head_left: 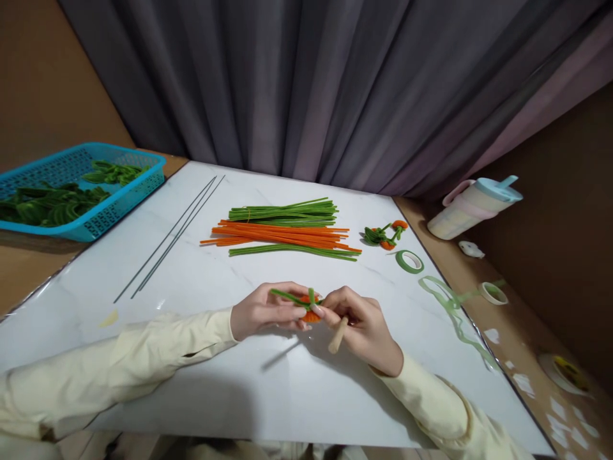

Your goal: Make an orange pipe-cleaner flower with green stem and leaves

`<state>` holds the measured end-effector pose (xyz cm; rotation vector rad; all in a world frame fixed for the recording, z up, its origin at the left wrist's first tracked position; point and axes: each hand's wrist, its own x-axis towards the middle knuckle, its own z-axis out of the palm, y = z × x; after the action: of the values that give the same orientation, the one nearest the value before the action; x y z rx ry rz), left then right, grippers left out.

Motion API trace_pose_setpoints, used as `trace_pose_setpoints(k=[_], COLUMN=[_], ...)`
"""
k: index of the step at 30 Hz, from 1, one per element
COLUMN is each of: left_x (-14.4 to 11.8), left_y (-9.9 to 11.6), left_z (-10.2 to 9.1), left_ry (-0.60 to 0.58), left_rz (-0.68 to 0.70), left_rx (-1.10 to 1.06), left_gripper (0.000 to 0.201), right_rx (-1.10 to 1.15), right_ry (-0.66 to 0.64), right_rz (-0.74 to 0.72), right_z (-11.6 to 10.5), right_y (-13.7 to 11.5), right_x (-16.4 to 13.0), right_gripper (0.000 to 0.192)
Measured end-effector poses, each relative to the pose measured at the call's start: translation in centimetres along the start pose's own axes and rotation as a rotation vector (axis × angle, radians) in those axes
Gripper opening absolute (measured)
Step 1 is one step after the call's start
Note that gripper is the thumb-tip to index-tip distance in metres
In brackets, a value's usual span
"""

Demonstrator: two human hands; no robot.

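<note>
Above the front middle of the table, my left hand [272, 310] is closed around a small orange chenille-stem piece [312, 315]. Green chenille stem [286, 296] lies across it, with one end sticking out left and a short end pointing up. From the right, my right hand [371, 329] pinches at the same piece with thumb and fingertips. A wooden handle [338, 336] is tucked in that hand's curled fingers; its other end is hidden. Beyond the hands lie orange chenille stems [282, 235], with green chenille stems [282, 213] behind and a few green ones in front.
Left stands a blue basket [125, 203] of green curled pieces, near thin dark wires [167, 246]. Finished-looking orange-and-green pieces [387, 235], green tape [409, 261] and a loose pale green ribbon [454, 313] lie right. A tumbler [467, 211] and paper scraps are along the right edge.
</note>
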<state>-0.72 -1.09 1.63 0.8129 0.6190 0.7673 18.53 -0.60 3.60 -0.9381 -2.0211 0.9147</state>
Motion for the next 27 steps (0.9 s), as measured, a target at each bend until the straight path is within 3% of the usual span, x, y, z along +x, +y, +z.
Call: trace_pose_setpoints(k=[3, 6, 12, 17, 27], left_x=[0.0, 0.0, -0.2, -0.2, -0.3], left_y=[0.0, 0.0, -0.5, -0.6, -0.4], left_z=[0.4, 0.6, 0.6, 0.5, 0.7], left_ry=[0.081, 0.125, 0.087, 0.083, 0.140], left_rz=[0.028, 0.066, 0.160, 0.204, 0.158], left_rx=[0.083, 0.155, 0.232, 0.267, 0.306], left_gripper=[0.034, 0.035, 0.033, 0.033, 0.036], right_rx=[0.020, 0.114, 0.091, 0.035, -0.005], right_ry=[-0.044, -0.122, -0.247, -0.217, -0.083], right_rz=[-0.037, 0.009, 0.049, -0.051, -0.215], right_z=[-0.3, -1.2, -2.7, -2.3, -1.3], right_y=[0.2, 0.4, 0.9, 1.1, 0.2], right_x=[0.0, 0.2, 0.7, 0.6, 0.2], right_gripper=[0.008, 0.017, 0.008, 0.006, 0.012])
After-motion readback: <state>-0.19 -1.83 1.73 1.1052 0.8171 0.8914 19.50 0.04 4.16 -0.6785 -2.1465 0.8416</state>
